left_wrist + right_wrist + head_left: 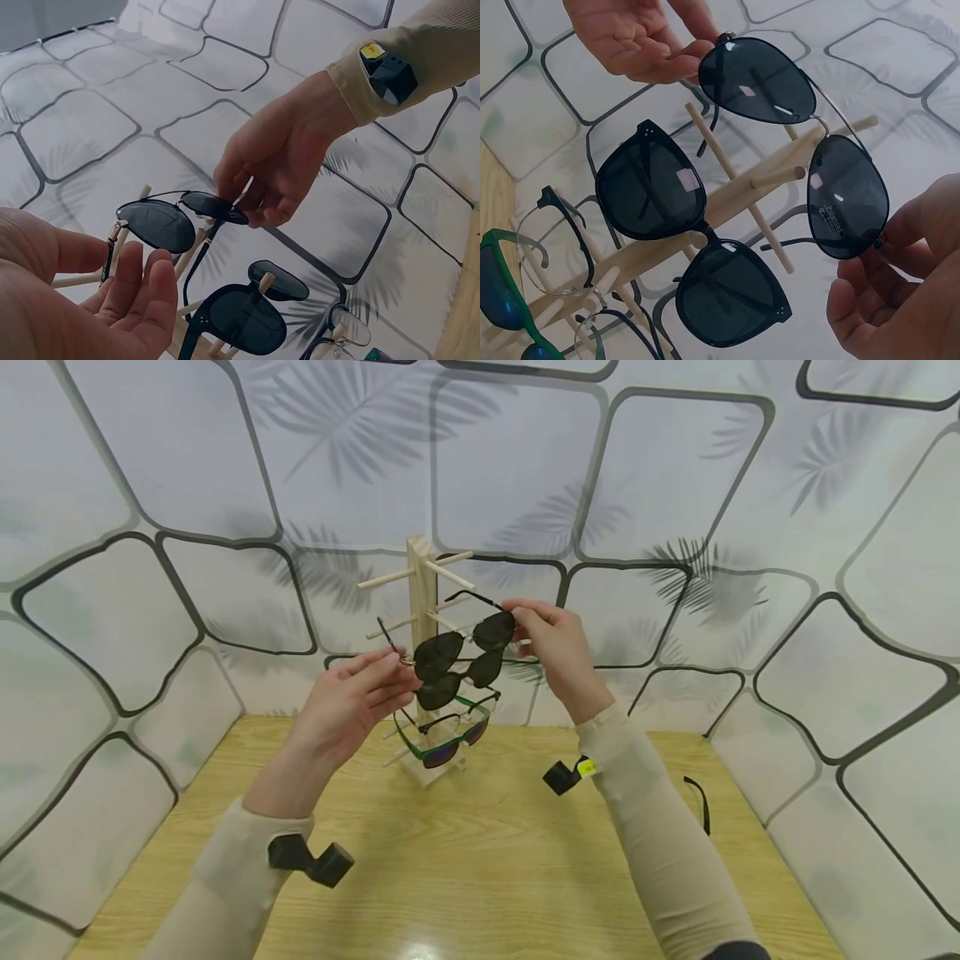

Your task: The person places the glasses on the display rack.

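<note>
Both hands hold dark aviator sunglasses [438,655] by their sides, in front of a wooden rack [422,578]. The left hand [356,697] pinches the hinge area on the left; the right hand [551,647] pinches the other side near its hinge. Just below on the rack sit dark rounded sunglasses [651,184]. Clear-lensed glasses [442,724] and green-framed sunglasses [440,753] are lower on it. In the right wrist view, the aviators [757,81] stand apart from the rounded pair, beside the rack's pegs.
The rack's base [427,772] stands on a wooden table [465,860]. A black curved temple piece [705,806] shows at the right, partly behind the right forearm. Patterned walls [517,468] enclose the back and sides.
</note>
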A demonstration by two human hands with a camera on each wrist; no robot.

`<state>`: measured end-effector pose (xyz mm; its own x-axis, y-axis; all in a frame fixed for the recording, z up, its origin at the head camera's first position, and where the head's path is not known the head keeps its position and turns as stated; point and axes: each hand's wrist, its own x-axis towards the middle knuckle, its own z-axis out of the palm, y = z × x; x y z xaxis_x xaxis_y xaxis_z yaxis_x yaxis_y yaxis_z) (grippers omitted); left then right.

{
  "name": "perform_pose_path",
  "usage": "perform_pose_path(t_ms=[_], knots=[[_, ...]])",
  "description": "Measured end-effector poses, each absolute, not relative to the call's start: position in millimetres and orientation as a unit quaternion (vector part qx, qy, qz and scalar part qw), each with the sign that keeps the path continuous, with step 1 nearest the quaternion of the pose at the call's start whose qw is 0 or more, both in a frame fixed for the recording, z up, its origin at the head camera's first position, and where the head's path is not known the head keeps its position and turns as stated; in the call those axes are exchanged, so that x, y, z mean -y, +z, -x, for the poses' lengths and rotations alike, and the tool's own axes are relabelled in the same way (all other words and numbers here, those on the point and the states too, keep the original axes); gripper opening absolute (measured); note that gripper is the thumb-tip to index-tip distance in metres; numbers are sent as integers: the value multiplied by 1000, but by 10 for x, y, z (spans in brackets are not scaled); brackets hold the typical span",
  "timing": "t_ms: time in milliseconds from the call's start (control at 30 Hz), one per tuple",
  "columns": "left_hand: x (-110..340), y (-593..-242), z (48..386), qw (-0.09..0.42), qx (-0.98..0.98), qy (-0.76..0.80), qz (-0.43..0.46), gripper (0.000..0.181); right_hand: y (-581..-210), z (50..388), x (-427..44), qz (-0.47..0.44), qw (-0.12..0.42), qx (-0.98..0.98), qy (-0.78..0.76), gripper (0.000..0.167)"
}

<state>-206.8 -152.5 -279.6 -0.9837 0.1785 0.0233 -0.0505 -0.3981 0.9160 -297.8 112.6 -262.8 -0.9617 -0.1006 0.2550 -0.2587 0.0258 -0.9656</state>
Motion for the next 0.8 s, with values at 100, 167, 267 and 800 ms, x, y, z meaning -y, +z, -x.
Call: perform_pose_path(t_ms=[100,167,267,800], knots=[[1521,-2803,2086,67,-542,836,-54,12,-2631,3001,-1119,-127,55,716,684,35],[1518,-2810,2099,66,-540,837,-52,12,-2631,3016,-1114,-125,54,717,683,35],[1514,-2821,2124,66,-538,839,-51,13,-2631,3039,-1103,-119,54,718,684,34],[1476,-2877,2219,70,-534,842,-45,19,-2674,3146,-1073,-98,54,724,681,33]])
